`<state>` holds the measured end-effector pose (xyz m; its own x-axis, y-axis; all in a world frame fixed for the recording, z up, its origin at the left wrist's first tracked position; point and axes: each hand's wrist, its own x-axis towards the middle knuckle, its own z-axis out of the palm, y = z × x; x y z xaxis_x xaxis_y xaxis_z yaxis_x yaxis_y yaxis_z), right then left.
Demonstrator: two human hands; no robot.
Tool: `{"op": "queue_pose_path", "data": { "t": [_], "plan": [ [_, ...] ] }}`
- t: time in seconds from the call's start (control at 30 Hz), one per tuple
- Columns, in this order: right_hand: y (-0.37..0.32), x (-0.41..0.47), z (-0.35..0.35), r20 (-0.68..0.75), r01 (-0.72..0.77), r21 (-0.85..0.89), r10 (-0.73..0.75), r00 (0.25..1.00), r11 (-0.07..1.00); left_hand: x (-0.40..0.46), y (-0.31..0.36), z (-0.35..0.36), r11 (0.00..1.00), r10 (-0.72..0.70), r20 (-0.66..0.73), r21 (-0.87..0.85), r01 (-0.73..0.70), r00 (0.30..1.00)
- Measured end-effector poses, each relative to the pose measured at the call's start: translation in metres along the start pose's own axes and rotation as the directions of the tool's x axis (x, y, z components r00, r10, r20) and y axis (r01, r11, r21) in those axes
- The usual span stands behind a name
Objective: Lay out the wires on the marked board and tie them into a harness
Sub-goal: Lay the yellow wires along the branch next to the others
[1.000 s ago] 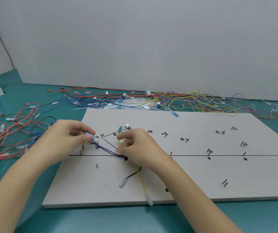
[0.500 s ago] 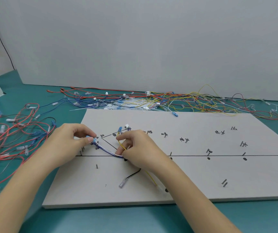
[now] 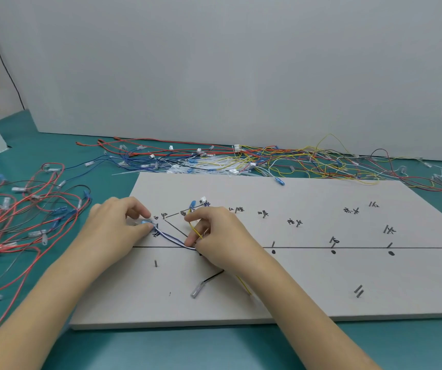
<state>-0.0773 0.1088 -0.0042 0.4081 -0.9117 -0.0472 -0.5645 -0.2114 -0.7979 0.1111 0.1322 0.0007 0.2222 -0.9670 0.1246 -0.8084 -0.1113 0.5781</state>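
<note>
My left hand (image 3: 115,228) pinches the blue terminal (image 3: 146,223) of a blue-and-white wire pair (image 3: 173,239) between thumb and forefinger, holding it at the pins near the left end of the marked board (image 3: 308,287). That pair runs slanting down to the long black line drawn across the board, where my right hand (image 3: 220,236) takes over: its fingers curl round a yellow wire (image 3: 197,232) and press the bundle down at the junction. The yellow wire's tail (image 3: 242,283) comes out from under my wrist toward the near edge of the board, and a black wire with a clear sleeved terminal (image 3: 198,289) lies loose beside it, also toward the near edge. Another blue terminal (image 3: 192,205) and a small white connector (image 3: 203,199) sit at the labelled marks just beyond my right forefinger.

I judge the job to be in its early part. Only these few wires are on the board, all gathered at its left end; the pins and marks along the line toward the right edge carry nothing. I see no tie on the bundle yet. A heap of loose wires and white cable ties (image 3: 214,165) lies on the table behind the board's far edge, and more red and blue wires (image 3: 27,209) off its left edge, so most of the routing and all the tying look still ahead.
</note>
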Motion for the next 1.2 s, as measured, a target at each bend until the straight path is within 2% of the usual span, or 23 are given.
{"op": "queue_pose_path", "data": {
  "t": [0.17, 0.3, 0.4, 0.5, 0.57, 0.67, 0.83, 1.0, 1.1, 1.2],
  "plan": [
    [-0.002, -0.002, -0.002, 0.009, -0.009, 0.008, 0.009, 1.0, 1.0, 0.001, 0.001, 0.001, 0.999, 0.043, 0.0, 0.005, -0.043, 0.999],
    [-0.003, -0.004, -0.005, 0.033, -0.028, 0.03, 0.027, 0.999, 0.999, -0.001, 0.002, 0.003, 0.994, 0.105, -0.076, -0.002, -0.105, 0.992],
    [-0.004, -0.006, -0.006, 0.017, -0.017, 0.023, 0.017, 1.0, 1.0, -0.005, 0.007, 0.008, 0.958, 0.273, -0.113, -0.055, -0.28, 0.955],
    [-0.006, -0.008, -0.007, 0.01, 0.0, -0.002, 0.0, 1.0, 1.0, -0.009, 0.01, 0.017, 0.88, 0.474, -0.04, 0.001, -0.475, 0.88],
    [-0.007, -0.009, -0.008, 0.02, 0.003, 0.02, -0.003, 1.0, 1.0, -0.011, 0.011, 0.023, 0.85, 0.525, 0.036, 0.02, -0.526, 0.85],
    [-0.006, -0.011, -0.01, 0.034, 0.0, 0.037, -0.001, 0.999, 0.999, -0.012, 0.011, 0.03, 0.85, 0.513, 0.137, 0.06, -0.524, 0.847],
    [-0.005, -0.015, -0.01, 0.005, 0.011, 0.044, -0.011, 1.0, 0.999, -0.014, 0.011, 0.03, 0.857, 0.485, 0.206, 0.083, -0.509, 0.85],
    [-0.006, -0.017, -0.014, -0.021, 0.029, 0.064, -0.028, 0.999, 0.998, -0.015, 0.012, 0.03, 0.857, 0.488, 0.196, 0.076, -0.509, 0.851],
    [-0.005, -0.019, -0.025, -0.04, 0.008, 0.093, -0.004, 0.999, 0.996, -0.015, 0.012, 0.029, 0.867, 0.489, 0.14, 0.027, -0.498, 0.861],
    [-0.004, -0.022, -0.037, -0.012, -0.036, 0.143, 0.038, 0.999, 0.989, -0.017, 0.014, 0.027, 0.867, 0.487, 0.157, 0.031, -0.497, 0.859]
  ]
}}
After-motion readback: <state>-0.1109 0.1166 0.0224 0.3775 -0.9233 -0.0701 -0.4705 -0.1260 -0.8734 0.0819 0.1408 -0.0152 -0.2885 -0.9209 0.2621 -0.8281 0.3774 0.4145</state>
